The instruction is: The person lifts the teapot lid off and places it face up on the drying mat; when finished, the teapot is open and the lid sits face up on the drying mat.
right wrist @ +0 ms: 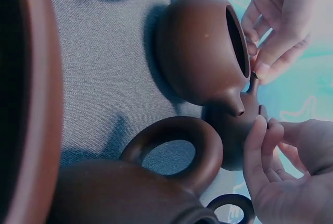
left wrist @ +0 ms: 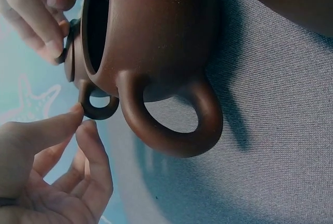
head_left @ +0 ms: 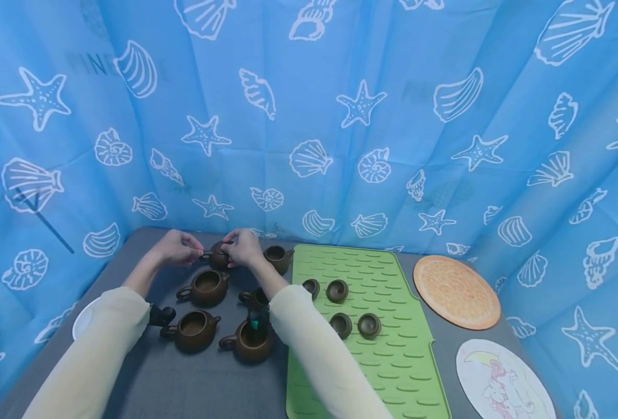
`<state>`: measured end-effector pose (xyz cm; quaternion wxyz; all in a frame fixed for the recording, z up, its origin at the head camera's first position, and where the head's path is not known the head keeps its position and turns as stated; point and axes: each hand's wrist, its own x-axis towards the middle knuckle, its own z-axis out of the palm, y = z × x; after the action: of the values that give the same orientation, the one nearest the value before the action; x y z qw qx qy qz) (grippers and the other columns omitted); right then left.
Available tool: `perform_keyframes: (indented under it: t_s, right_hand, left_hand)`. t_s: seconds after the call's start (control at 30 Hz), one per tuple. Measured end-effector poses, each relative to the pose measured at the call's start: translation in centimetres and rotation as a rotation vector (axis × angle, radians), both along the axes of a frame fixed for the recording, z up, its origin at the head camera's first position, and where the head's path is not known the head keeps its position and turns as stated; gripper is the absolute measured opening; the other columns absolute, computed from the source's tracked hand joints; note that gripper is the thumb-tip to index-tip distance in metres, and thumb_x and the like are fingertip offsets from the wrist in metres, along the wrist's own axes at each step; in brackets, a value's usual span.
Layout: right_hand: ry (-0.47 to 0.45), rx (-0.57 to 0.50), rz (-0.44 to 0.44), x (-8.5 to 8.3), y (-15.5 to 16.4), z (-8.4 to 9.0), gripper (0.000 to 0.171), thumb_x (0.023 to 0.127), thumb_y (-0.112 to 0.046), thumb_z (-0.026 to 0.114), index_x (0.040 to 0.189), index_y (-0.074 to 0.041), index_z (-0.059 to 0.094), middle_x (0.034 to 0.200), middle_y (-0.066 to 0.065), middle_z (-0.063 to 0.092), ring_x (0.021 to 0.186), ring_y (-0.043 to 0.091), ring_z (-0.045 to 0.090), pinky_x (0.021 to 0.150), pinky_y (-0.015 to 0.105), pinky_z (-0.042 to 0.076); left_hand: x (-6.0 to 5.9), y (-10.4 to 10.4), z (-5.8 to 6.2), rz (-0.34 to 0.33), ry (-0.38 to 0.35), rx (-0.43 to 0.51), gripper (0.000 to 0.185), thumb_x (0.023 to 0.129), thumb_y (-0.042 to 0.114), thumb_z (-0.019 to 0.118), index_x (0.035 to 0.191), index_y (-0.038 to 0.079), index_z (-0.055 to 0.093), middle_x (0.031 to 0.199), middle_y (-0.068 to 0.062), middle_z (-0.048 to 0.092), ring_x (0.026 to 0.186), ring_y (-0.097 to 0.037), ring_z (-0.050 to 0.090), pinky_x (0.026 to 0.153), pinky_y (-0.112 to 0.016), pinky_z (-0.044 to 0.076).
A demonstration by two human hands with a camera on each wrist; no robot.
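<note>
At the back left of the table stands a small brown teapot with its lid on top. My left hand holds this teapot's handle by the thumb and fingertips. From the other side, my right hand pinches the lid, as the right wrist view also shows. Nearer to me sits a lidless brown teapot, whose big handle and dark mouth fill much of the left wrist view. Another open teapot stands to the right of my right hand.
More brown teapots stand toward the front, one partly behind my right forearm. Several small brown cups sit on a green ridged mat. To the right lie an orange-patterned disc and a white disc with a drawing.
</note>
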<state>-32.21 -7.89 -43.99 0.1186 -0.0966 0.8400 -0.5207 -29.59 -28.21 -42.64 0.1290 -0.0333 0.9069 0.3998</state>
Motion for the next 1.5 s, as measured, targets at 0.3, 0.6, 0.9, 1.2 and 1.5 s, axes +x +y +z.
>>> perform_keyframes:
  t_s: [0.3,0.6,0.9,1.2,1.5]
  right_hand:
    - [0.046,0.026,-0.013,0.5,0.6,0.2,0.011,0.107,-0.012,0.069,0.114,-0.005,0.072,0.070,-0.001,0.053,0.056,0.010,0.057,0.073,0.043,0.068]
    - [0.045,-0.095,0.071,0.4,2.7,1.6,0.012,0.110,-0.013,0.065,0.118,-0.005,0.069,0.081,0.009,0.062,0.060,0.013,0.058,0.081,0.054,0.067]
    - [0.101,-0.058,0.149,0.1,7.3,3.9,0.023,0.111,-0.016,0.064,0.125,0.001,0.066,0.088,0.010,0.066,0.053,0.011,0.061,0.083,0.060,0.065]
    - [0.125,-0.035,0.174,1.0,13.5,5.5,0.028,0.112,-0.018,0.061,0.130,0.003,0.064,0.104,0.013,0.063,0.061,0.013,0.057,0.068,0.041,0.066]
    - [0.179,0.050,0.095,2.4,19.8,5.6,0.023,0.109,-0.023,0.066,0.122,-0.004,0.069,0.108,0.010,0.067,0.058,0.012,0.055,0.059,0.027,0.050]
  left_hand:
    - [0.0,-0.5,-0.5,-0.004,-0.018,0.077,0.031,0.109,0.021,0.066,0.127,-0.004,0.071,0.098,-0.006,0.071,0.092,-0.025,0.073,0.085,-0.038,0.063]
    - [-0.1,-0.5,-0.9,0.034,-0.029,0.110,0.031,0.109,0.022,0.066,0.129,-0.002,0.070,0.103,-0.010,0.073,0.095,-0.027,0.073,0.083,-0.036,0.062]
    - [0.2,-0.7,-0.9,0.051,-0.049,0.152,0.035,0.109,0.022,0.067,0.133,-0.004,0.069,0.108,-0.012,0.073,0.096,-0.021,0.072,0.086,-0.035,0.064]
    - [1.1,-0.6,-1.0,0.046,-0.016,0.157,0.037,0.109,0.022,0.068,0.134,-0.006,0.068,0.101,-0.009,0.074,0.090,-0.019,0.071,0.081,-0.034,0.063]
    - [0.8,-0.8,-1.2,0.058,-0.003,0.152,0.037,0.109,0.021,0.067,0.133,-0.006,0.069,0.109,-0.017,0.074,0.095,-0.024,0.071,0.082,-0.035,0.063]
